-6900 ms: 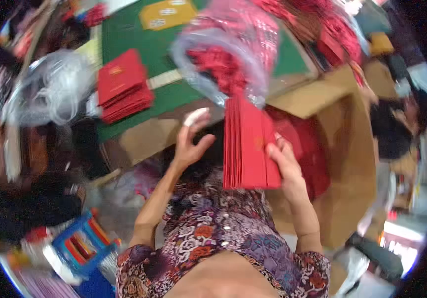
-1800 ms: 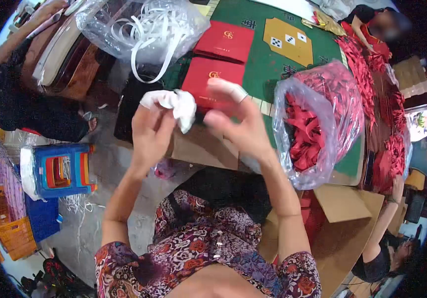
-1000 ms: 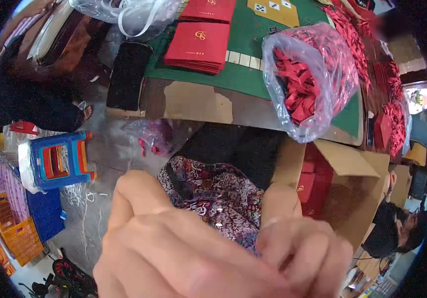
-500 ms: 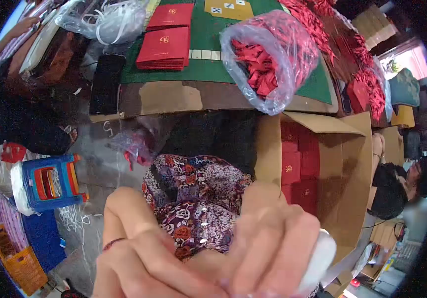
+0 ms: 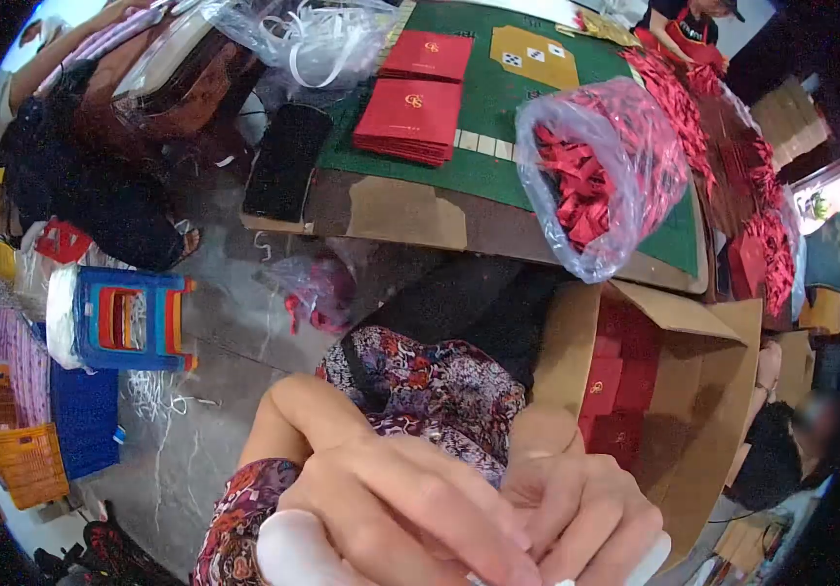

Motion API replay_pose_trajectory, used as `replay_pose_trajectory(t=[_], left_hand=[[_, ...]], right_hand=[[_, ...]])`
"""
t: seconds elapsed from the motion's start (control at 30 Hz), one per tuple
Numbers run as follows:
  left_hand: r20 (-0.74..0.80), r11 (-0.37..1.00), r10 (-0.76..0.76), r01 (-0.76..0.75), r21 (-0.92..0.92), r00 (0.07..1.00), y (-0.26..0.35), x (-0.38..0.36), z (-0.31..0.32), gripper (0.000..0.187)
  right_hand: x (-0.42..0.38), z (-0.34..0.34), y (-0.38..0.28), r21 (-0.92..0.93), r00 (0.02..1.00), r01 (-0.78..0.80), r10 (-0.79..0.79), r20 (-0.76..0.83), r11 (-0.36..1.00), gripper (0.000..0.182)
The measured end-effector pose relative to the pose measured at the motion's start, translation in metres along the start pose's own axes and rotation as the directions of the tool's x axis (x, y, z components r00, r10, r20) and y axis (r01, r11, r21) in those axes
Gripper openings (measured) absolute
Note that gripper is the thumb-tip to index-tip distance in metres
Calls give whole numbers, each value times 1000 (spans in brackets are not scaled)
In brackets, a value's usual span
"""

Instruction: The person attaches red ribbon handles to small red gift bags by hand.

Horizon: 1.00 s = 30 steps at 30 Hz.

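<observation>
Close to the camera, at the bottom of the head view, my left hand (image 5: 396, 503) and my right hand (image 5: 591, 518) come together. The fingers of both are bent and pressed together at the lower edge. What they pinch, if anything, is hidden below the frame. A smooth white covering (image 5: 293, 550) shows beside my left hand, and another bit of white shows at the right hand's outer edge. Beneath the hands lies a patterned purple and red garment (image 5: 440, 381) over my lap.
A green-topped table (image 5: 493, 107) holds stacked red envelopes (image 5: 407, 119), a black phone-like slab (image 5: 288, 161) and a plastic bag of red ribbon pieces (image 5: 625, 166). Right of my lap stands an open cardboard box (image 5: 674, 400) with red packets. Blue stools (image 5: 151, 317) stand left. Other people are nearby.
The view has shifted, so the table, box and stools appear farther right. My hands remain together and have turned slightly; the white covering by my left hand now shows.
</observation>
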State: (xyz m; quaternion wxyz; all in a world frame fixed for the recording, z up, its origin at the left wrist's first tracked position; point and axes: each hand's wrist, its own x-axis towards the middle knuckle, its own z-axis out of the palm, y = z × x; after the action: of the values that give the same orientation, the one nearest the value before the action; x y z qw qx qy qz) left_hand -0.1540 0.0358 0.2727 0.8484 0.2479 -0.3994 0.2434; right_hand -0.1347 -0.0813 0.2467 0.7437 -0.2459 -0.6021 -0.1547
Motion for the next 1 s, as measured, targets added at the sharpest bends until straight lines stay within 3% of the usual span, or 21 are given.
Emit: replay_pose_trajectory(t=[0.07, 0.1, 0.13, 0.17, 0.2, 0.23, 0.27, 0.3, 0.33, 0.37, 0.4, 0.43, 0.47, 0.53, 0.63, 0.67, 0.73, 0.77, 0.83, 1.0], left_hand=[[-275, 992, 126, -113, 63, 953, -10, -1, 14, 17], [-435, 914, 404, -375, 154, 805, -34, 8, 30, 25], [-437, 914, 403, -376, 153, 804, -30, 10, 15, 25], [-251, 956, 286, -259, 137, 925, -16, 7, -14, 17], [-51, 979, 148, -139, 146, 988, -1, 6, -45, 8], [147, 983, -5, -22, 181, 989, 6, 12, -63, 1], [2, 943, -97, 92, 321, 995, 9, 18, -67, 9], [7, 944, -92, 85, 320, 996, 15, 23, -84, 9], [53, 563, -231, 89, 821, 971, 23, 26, -109, 9], [5, -29, -365, -17, 999, 931, 19, 24, -133, 15], [46, 337, 59, -63, 940, 997, -19, 21, -186, 13], [56, 194, 42, -64, 979, 998, -29, 26, -220, 13], [65, 50, 19, -66, 997, 998, -29, 32, -252, 13], [-32, -80, -29, 29, 996, 999, -42, 41, -303, 18], [112, -286, -162, -155, 946, 980, -66, 56, -351, 23], [66, -284, -213, -126, 951, 975, -75, 58, -361, 21], [153, -349, -348, -279, 895, 925, -90, 58, -398, 25], [152, -342, -351, -277, 898, 924, -96, 54, -410, 25], [-21, -357, -534, -203, 912, 845, -105, 50, -418, 30], [40, -357, -459, -226, 906, 887, -108, 46, -393, 24]], right_hand=[[4, -5, 4, 30, 999, -32, 33, -16, 999, 19], [5, -9, 6, 60, 998, -63, 65, -24, 996, 22], [-1, -13, 9, 59, 997, -65, 67, -23, 996, 22], [-15, -16, 12, 86, 997, -19, 26, -75, 996, 19], [-24, -18, 13, 111, 992, 30, -16, -126, 993, 18], [-28, -20, 4, 4, 960, -203, 200, -195, 979, 24], [-30, -24, 13, 30, 893, -361, 354, -278, 932, 18], [-23, -49, 13, 86, 730, -661, 665, -156, 746, 20], [-68, -33, 61, -471, 881, -347, 110, -460, 811, 22], [-36, -53, 53, -726, 809, -567, 430, -401, 389, 22], [-56, -69, 77, -701, 775, -619, 420, -473, 353, 26], [-67, -88, 92, -761, 746, -618, 453, -487, 199, 30], [-87, -105, 106, -701, 680, -694, 468, -564, 162, 35], [-110, -144, 133, -776, 685, -630, 454, -569, -21, 43], [-119, -187, 163, -851, 753, -513, 416, -509, -111, 50], [-121, -198, 170, -872, 772, -469, 415, -481, -139, 49], [-122, -215, 183, -892, 772, -417, 450, -449, -175, 44], [-124, -221, 186, -912, 770, -362, 490, -408, -191, 40], [-130, -229, 189, -910, 753, -375, 516, -410, -176, 37], [-139, -234, 190, -896, 744, -425, 515, -426, -126, 27]])
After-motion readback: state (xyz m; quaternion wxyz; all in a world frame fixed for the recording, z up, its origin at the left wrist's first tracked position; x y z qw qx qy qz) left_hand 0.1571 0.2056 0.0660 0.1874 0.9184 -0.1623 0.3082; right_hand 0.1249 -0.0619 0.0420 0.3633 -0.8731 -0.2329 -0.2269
